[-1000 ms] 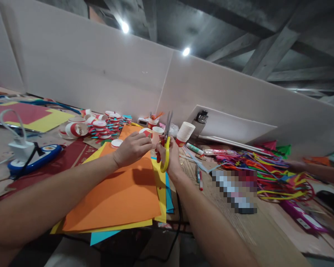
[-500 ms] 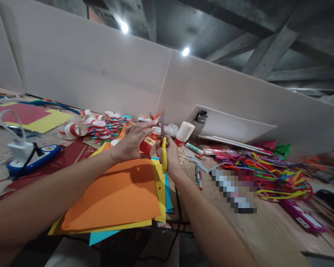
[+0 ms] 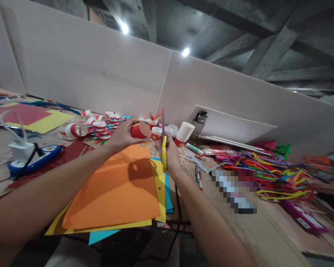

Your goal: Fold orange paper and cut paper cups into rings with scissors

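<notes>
My left hand (image 3: 122,136) grips a red paper cup (image 3: 139,130) by its side, tilted above the far edge of the orange paper (image 3: 114,189). Yellow-handled scissors (image 3: 164,154) are in my right hand (image 3: 171,155), their blades pointing up and away from me. The scissors are apart from the held cup. Between my hands and a little beyond stands a small red-and-white paper cup (image 3: 156,134). A leaning stack of paper cups (image 3: 184,133) is just right of my right hand. Yellow and blue sheets lie under the orange paper.
Cut cup pieces (image 3: 100,128) are heaped at the back left. A blue power strip (image 3: 36,163) lies left. A grey bottle (image 3: 199,122) stands by the white panel. Colourful pipe cleaners (image 3: 281,174) spread on the right, where another person's hand (image 3: 330,189) shows. Markers lie nearer the middle.
My left hand has moved left with the red cup and turned it, away from the scissors. My right hand stays in nearly the same place. The other person's hand has shifted lower at the right.
</notes>
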Demonstrator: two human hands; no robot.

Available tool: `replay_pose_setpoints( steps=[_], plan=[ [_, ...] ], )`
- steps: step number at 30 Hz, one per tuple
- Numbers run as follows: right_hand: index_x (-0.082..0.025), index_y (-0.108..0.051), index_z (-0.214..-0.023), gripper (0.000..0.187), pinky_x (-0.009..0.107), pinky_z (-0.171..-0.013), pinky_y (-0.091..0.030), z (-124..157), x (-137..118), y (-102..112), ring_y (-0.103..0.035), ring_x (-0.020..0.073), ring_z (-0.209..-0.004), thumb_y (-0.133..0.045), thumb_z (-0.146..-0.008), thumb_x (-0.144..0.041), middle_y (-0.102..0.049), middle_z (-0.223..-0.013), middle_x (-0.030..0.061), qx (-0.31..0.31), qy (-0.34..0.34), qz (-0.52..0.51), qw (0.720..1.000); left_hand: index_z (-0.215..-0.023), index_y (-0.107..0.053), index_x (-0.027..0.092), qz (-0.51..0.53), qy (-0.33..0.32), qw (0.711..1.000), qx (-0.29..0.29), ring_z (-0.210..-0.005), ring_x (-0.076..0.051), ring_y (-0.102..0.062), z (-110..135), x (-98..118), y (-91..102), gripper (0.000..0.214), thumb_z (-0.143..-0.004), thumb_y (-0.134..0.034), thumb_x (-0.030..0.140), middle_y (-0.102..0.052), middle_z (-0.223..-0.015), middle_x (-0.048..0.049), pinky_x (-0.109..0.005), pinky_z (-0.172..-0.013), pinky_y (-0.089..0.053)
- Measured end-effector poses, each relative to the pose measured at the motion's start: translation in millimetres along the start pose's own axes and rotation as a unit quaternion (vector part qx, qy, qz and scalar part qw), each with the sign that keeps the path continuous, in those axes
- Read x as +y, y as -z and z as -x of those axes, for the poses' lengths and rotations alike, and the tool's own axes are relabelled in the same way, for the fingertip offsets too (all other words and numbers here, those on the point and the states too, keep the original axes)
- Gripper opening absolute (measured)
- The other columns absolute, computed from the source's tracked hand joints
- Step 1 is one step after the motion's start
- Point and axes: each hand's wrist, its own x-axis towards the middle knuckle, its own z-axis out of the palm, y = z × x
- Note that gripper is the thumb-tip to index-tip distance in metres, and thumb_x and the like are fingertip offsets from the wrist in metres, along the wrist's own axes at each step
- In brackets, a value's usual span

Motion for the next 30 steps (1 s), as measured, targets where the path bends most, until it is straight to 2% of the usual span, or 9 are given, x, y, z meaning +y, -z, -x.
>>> replay_pose_setpoints(
  steps=[3,8,14,20,30],
  plan=[
    [-0.022,-0.055,-0.105,0.024,0.031,-0.079,-0.045,1,-2,3,-0.060,0.0191,-0.089,-0.055,-0.085,-0.034,-0.066,-0.097,0.0045,-0.009,0.029,0.133,0.991,-0.111,-0.056,0.019,0.017,0.015,0.999,0.038,-0.101,-0.025,-0.061,-5,-7,3.2,0.070,-0.054,-0.085,0.047,-0.064,-0.110,-0.0082,-0.039,-0.087,-0.048],
    [-0.019,-0.058,-0.100,0.024,0.029,-0.071,-0.042,3,-3,1,-0.057,0.0188,-0.078,-0.053,-0.086,-0.037,-0.066,-0.087,0.0055,-0.036,0.023,0.249,0.968,-0.113,-0.053,0.019,0.063,0.014,0.997,0.043,-0.103,-0.026,-0.060,-9,-20,5.3,0.077,-0.049,-0.087,0.044,-0.062,-0.112,-0.0100,-0.039,-0.085,-0.048],
    [-0.017,-0.060,-0.113,0.033,0.028,-0.070,-0.040,3,-1,0,-0.057,0.0191,-0.077,-0.049,-0.089,-0.037,-0.067,-0.090,0.0079,-0.049,0.058,0.280,0.957,-0.115,-0.049,0.021,0.042,-0.005,0.998,0.039,-0.105,-0.025,-0.059,-8,-24,3.9,0.078,-0.051,-0.087,0.042,-0.058,-0.114,-0.0084,-0.039,-0.088,-0.047],
    [-0.017,-0.060,-0.114,0.031,0.027,-0.069,-0.038,3,3,-1,-0.055,0.0184,-0.076,-0.051,-0.086,-0.027,-0.065,-0.087,0.0071,-0.044,0.064,0.305,0.949,-0.114,-0.048,0.022,0.010,-0.035,0.998,0.056,-0.103,-0.025,-0.059,-4,-22,2.8,0.074,-0.054,-0.085,0.042,-0.058,-0.112,-0.0070,-0.040,-0.089,-0.047],
    [-0.018,-0.058,-0.122,0.037,0.025,-0.066,-0.037,3,6,-2,-0.054,0.0175,-0.071,-0.048,-0.086,-0.025,-0.063,-0.081,0.0054,-0.029,0.083,0.331,0.939,-0.114,-0.047,0.021,0.027,-0.050,0.997,0.057,-0.103,-0.023,-0.059,-2,-16,1.8,0.071,-0.057,-0.084,0.039,-0.057,-0.112,-0.0071,-0.038,-0.089,-0.048]
  ],
)
